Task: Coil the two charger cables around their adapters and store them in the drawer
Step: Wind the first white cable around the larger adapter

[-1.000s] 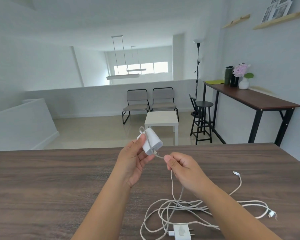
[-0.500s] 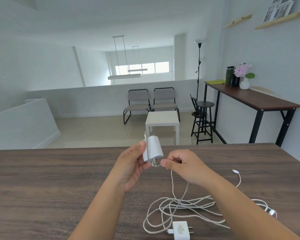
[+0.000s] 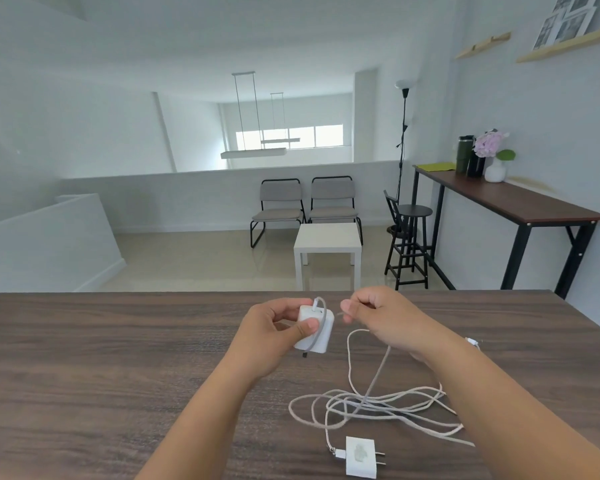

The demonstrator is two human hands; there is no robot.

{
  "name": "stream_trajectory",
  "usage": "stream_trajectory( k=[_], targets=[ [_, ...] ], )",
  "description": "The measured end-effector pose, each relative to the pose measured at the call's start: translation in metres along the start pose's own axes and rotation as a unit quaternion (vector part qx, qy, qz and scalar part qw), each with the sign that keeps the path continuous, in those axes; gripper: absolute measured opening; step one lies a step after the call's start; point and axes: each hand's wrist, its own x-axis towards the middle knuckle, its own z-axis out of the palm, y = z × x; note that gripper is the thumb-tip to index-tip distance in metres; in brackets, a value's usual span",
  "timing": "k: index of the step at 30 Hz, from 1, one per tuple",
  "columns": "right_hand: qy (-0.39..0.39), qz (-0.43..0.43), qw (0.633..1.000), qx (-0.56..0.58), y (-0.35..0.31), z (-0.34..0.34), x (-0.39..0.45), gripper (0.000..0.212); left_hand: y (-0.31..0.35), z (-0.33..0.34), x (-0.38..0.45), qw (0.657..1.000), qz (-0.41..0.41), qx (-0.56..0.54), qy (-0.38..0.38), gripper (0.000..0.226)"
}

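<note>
First loop now laid over white square plastic adapter [image 3: 314, 329], frame centre; left hand [image 3: 274, 336] gripping it, right hand [image 3: 378, 318] pinching thin white cable [image 3: 352, 362]; winding barely begun.

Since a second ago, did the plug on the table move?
No. The second adapter lies at the same spot on the table, beside its cable loops.

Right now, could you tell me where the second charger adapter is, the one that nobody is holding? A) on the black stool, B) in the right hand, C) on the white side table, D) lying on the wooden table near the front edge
D: the second adapter lies flat on the wooden table, prongs pointing right, while the left hand holds the other adapter.
</note>
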Motion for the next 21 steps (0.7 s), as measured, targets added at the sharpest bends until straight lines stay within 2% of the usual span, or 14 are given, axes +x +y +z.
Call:
stream_trajectory(
  k=[6, 11, 15, 21],
  targets=[
    [0.018, 0.001, 0.999, 0.05, -0.01, 0.005, -0.006, 0.024, 0.003, 0.0, 0.001, 0.995, 0.035, 0.076, 0.058, 0.033],
    [0.025, -0.024, 0.992, 0.119, -0.022, 0.003, -0.007, 0.024, 0.008, -0.001, 0.003, 0.991, 0.053, 0.107, 0.055, 0.038],
    [0.038, -0.049, 0.992, 0.107, -0.025, 0.011, -0.008, 0.023, 0.013, 0.004, 0.002, 0.988, 0.073, 0.072, 0.116, 0.035],
    [0.114, -0.094, 0.987, 0.07, -0.022, 0.023, -0.012, 0.018, 0.018, 0.012, 0.005, 0.978, 0.061, 0.01, 0.197, 0.028]
  ],
)
